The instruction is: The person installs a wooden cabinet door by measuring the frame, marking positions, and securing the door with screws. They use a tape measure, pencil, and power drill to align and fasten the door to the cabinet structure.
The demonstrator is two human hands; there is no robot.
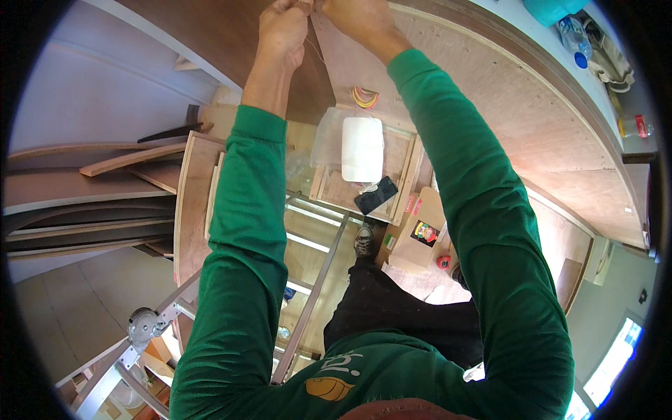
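While both forearms reach toward twelve o'clock in the head view, the left hand (283,33) is curled and the right hand (360,19) meets it at three o'clock; what either grasps I cannot tell. A thin strand (317,50) shows between them, at the left's four o'clock, before a brown panel (304,98)
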